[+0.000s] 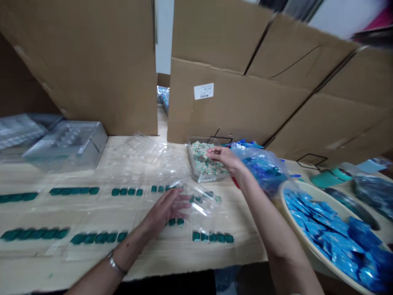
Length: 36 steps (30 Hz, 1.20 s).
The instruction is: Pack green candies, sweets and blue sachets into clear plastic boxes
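My left hand (pixel 167 207) lies flat with fingers stretched out on a clear plastic blister tray (pixel 201 203) that holds small teal pieces. My right hand (pixel 222 157) reaches into a clear box (pixel 196 172) of small green and white pieces, fingers curled over them; what it pinches is hidden. Rows of teal pieces (pixel 92 237) sit in clear trays laid across the wooden table (pixel 172 254).
A round bowl (pixel 294 221) of blue packets (pixel 331 229) sits at the right, a clear bag of blue packets (pixel 264 168) behind it. Stacked clear trays (pixel 67 145) stand at the back left. Large cardboard boxes (pixel 245 94) wall the table's far edge.
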### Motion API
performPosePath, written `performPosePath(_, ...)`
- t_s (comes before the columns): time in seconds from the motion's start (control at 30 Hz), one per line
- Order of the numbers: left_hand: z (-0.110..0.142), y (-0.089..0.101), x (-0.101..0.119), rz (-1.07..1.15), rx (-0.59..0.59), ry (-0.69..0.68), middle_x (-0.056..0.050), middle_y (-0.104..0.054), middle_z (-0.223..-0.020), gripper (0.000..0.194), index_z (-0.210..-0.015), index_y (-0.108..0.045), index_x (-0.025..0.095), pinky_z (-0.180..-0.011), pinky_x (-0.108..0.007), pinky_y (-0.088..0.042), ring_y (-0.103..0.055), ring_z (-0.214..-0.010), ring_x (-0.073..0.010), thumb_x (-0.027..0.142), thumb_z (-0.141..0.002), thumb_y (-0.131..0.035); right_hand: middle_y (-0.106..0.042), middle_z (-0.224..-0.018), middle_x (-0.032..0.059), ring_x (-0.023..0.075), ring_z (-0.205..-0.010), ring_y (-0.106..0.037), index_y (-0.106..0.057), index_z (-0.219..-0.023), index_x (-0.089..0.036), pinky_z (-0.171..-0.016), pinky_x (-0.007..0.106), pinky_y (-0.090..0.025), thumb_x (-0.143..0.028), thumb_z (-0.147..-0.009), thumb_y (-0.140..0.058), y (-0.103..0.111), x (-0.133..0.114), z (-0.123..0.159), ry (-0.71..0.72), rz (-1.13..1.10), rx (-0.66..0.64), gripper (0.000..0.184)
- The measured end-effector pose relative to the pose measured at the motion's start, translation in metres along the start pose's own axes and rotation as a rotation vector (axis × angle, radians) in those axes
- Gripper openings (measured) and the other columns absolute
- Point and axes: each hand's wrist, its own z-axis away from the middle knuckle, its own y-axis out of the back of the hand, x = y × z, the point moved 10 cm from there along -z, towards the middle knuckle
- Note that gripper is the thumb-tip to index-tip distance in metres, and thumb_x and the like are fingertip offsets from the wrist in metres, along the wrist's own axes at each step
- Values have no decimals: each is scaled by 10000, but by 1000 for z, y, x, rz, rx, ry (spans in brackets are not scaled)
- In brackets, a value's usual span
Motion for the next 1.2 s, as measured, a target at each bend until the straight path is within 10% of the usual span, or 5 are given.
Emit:
performPosePath(0.17, -2, -3, 2, 147, -51, -33, -118, -629, -1148, 282, -1081, -542, 196, -778, -391, -542, -643, -994, -273, 351, -848, -582, -633, -672, -1, 94, -574, -531, -670, -825, -146, -535, 215, -406, -396, -638, -748, -64, -43, 69, -30, -272, -201, 323)
performPosePath(0.4, -2, -12, 6, 262, -180, -76, -54, -620, -1021, 209, -1036, -562, 197, -837, -406, -511, -650, -893, -207, 333, -878, -538, -655, -750, 17, 120, -649, -573, -678, -792, -158, -605, 232, -433, -239, -778, -626, -119, -65, 101, 152, -1, -255, 97)
performPosePath(0.8, 5, -17, 8, 200, -156, -78, -68, -629, -1084, 228, -1072, -555, 202, -816, -367, -519, -653, -891, -193, 330, -885, -531, -622, -750, 0, 117, -659, -554, -637, -836, -168, -597, 201, -398, -120, -711, -673, -115, -71, 108, 245, 312, -68, 138)
performPosePath(0.97, 4, -10, 0, 194, -80, 15, -108, -588, -1239, 309, -1157, -520, 218, -877, -431, -503, -621, -1055, -288, 313, -866, -563, -679, -838, 46, 151, -799, -601, -677, -782, -169, -738, 228, -420, -143, -806, -557, -33, -49, 62, 254, 429, 141, 125)
performPosePath(1.2, 0, -3, -4, 190, -25, 64, -125, -587, -1248, 329, -1165, -542, 199, -871, -422, -518, -596, -1096, -317, 332, -864, -561, -645, -603, -5, 100, -586, -538, -683, -620, -139, -563, 175, -360, -129, -669, -623, -31, 15, 0, 82, 637, -140, 78)
